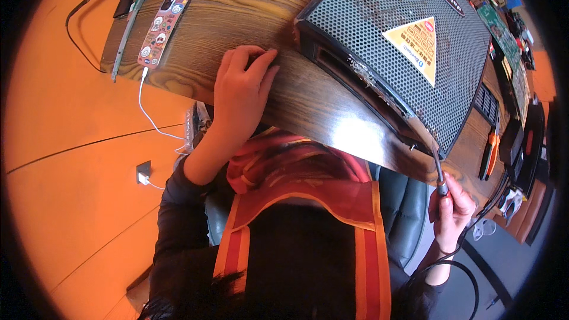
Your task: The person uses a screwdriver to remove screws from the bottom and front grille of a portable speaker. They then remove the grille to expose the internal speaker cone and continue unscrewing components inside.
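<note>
On the wooden table [267, 101], left of the speaker, lies my left hand [240, 86]. Its fingers are loosely bent and a little apart, with nothing seen in them. A large black speaker [367, 29] with a perforated metal grille and a yellow triangular sticker [418, 47] lies tilted across the tabletop. Along its near edge the casing is scuffed. At its near right corner, my right hand [453, 207] is closed round a slim rod-shaped tool [440, 181] with a thin shaft and dark collar. The shaft's upper end meets the speaker corner. My palm hides the tool's lower part.
A phone [160, 35] in a patterned pink case lies at the left, with a white cable leading to a wall socket [143, 173]. Orange-handled pliers [491, 154] and a green circuit board [498, 24] are at the right. A black cord [471, 266] loops past my right wrist.
</note>
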Motion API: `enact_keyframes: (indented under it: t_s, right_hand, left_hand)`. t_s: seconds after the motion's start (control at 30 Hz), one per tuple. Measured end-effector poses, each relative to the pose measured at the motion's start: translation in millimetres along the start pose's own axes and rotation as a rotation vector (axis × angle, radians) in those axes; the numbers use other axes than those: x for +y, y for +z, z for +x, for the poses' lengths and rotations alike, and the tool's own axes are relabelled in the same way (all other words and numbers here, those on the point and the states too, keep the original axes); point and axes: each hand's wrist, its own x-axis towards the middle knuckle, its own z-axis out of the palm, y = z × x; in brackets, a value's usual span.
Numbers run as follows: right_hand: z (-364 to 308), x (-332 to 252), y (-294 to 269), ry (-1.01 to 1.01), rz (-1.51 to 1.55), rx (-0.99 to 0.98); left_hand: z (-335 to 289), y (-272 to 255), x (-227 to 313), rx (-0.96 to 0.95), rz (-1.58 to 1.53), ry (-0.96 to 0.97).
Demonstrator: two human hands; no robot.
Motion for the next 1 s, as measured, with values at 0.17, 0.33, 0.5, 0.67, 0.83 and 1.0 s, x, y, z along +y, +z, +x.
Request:
enact_keyframes:
  t_s: [0.17, 0.33, 0.5, 0.67, 0.83, 1.0]
  right_hand:
    - [-5, 14, -3, -0.066, -0.01, -0.029]
    - [10, 41, -7, -0.134, 0.018, -0.116]
    - [18, 54, -11, -0.091, 0.048, -0.174]
    - [27, 54, -9, -0.073, 0.064, -0.214]
    - [32, 41, -2, -0.038, 0.083, -0.241]
    - [18, 20, 12, -0.051, 0.153, -0.173]
  left_hand:
    - [-23, -4, -8, 0.092, -0.162, 0.095]
    - [-120, -26, -24, 0.076, -0.193, 0.23]
    - [-198, -49, -93, 0.363, -0.005, -1.011]
    - [-192, -63, -130, -0.04, 0.376, -1.048]
    - [-120, -106, -55, 0.259, 0.256, -0.627]
    - [-45, -125, 55, 0.252, 0.162, 0.184]
